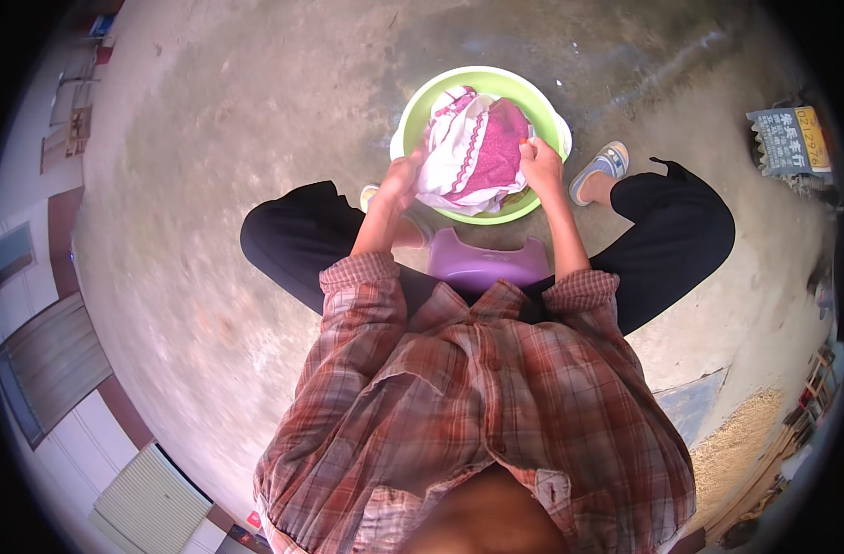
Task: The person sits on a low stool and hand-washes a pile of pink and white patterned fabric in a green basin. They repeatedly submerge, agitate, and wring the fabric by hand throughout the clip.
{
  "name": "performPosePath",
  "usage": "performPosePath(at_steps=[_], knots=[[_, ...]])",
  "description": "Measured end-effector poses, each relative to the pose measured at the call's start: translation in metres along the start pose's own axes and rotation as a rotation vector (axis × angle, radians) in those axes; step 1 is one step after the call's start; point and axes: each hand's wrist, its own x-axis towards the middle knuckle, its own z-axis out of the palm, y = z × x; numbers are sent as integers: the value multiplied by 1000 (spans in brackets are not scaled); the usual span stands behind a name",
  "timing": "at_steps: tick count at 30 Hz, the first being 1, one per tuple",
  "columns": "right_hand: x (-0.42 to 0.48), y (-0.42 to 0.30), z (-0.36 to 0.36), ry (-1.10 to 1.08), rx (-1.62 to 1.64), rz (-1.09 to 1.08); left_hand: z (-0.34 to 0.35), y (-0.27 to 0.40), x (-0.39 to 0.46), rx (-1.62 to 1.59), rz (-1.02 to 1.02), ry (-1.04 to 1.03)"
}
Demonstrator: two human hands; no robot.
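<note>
A round green plastic basin (482,220) with a pale rim stands on the concrete floor between my feet. In it lies a bunched cloth (495,149), partly white and partly magenta with small dots and a wavy trim. My left hand (401,176) is closed on the cloth's left edge, near the basin's rim. On the opposite side my right hand (540,165) pinches the cloth's right edge between thumb and fingers. The cloth spans the gap between both hands. What lies under it in the basin is mostly hidden.
A purple plastic stool (488,257) is between my legs, just below the basin. My slippered right foot (605,166) is close to the basin's right side. A printed sack or sheet (785,142) lies far right. Grain-like material (737,443) covers floor at lower right.
</note>
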Motion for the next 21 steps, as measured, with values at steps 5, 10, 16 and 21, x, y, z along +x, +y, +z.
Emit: performPosePath(at_steps=[5, 10, 16, 21], knots=[[10, 21, 33, -211, 400, 190, 23, 10, -12, 248, 123, 2], [-1, -27, 21, -555, 1159, 606, 102, -38, -33, 997, 794, 7], [-27, -44, 29, -179, 1030, 651, 118, -29, 0, 1220, 831, 321], [-2, -4, 32, -116, 1149, 523, 139, -43, -14, 1158, 1057, 116]])
